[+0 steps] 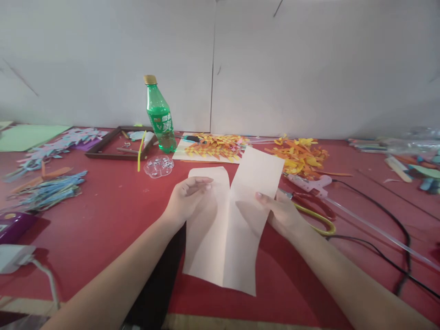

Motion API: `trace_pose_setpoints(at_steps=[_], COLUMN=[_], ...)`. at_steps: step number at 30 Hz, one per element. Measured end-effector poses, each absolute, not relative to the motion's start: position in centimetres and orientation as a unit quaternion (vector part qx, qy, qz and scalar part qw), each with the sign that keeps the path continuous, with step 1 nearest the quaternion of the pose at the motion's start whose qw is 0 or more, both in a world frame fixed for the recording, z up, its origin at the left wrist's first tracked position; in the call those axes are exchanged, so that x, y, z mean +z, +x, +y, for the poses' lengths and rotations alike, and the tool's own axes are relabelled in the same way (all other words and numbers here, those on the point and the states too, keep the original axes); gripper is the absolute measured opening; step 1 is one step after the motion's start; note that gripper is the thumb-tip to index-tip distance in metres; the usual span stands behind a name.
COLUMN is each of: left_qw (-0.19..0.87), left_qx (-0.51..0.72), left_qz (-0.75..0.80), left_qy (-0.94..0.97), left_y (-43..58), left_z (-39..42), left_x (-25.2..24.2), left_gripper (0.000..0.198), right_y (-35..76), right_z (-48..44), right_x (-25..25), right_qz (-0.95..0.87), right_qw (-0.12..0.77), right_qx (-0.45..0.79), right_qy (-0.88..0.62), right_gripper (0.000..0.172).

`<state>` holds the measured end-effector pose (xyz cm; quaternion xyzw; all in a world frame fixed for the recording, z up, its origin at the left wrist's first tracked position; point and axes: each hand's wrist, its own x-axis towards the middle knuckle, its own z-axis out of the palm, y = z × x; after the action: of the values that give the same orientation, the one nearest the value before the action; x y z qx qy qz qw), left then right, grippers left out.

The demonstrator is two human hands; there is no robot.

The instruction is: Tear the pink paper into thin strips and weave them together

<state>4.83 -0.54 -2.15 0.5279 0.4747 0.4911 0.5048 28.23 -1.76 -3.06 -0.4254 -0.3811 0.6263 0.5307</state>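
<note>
A pale pink sheet of paper (227,224) with a centre crease is held up over the red table (113,215), its two halves bent upward. My left hand (187,197) is closed on the left half near its top edge. My right hand (280,211) grips the right half from behind, thumb on the front. Red-and-yellow scissors (314,213) lie just right of my right hand. A white glue gun (311,183) with a black cord rests behind them.
A green bottle (160,117) stands at the back, beside a brown frame (113,146), a clear palette of googly eyes (158,166) and orange-yellow paper scraps (299,156). Blue paper strips (48,188) lie left. Cables (395,238) cross the right side.
</note>
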Motion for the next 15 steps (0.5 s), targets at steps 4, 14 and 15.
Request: trace_pose_setpoints(at_steps=[4, 14, 15], left_qw=[0.489, 0.518, 0.514], left_qx=[0.514, 0.55, 0.553], left_qz=[0.484, 0.454, 0.451], left_qy=[0.512, 0.472, 0.476], left_y=[4.76, 5.0, 4.96], left_z=[-0.41, -0.29, -0.27], left_x=[-2.29, -2.42, -2.5], left_gripper=[0.021, 0.028, 0.025], right_y=[27.98, 28.13, 28.17], right_z=[-2.16, -1.61, -1.54], right_x=[-2.91, -3.36, -3.44], right_qz=[-0.378, -0.364, -0.362], right_qw=[0.502, 0.519, 0.524], right_qx=[0.644, 0.631, 0.626], right_qy=[-0.437, -0.447, -0.45], right_gripper=[0.035, 0.027, 0.024])
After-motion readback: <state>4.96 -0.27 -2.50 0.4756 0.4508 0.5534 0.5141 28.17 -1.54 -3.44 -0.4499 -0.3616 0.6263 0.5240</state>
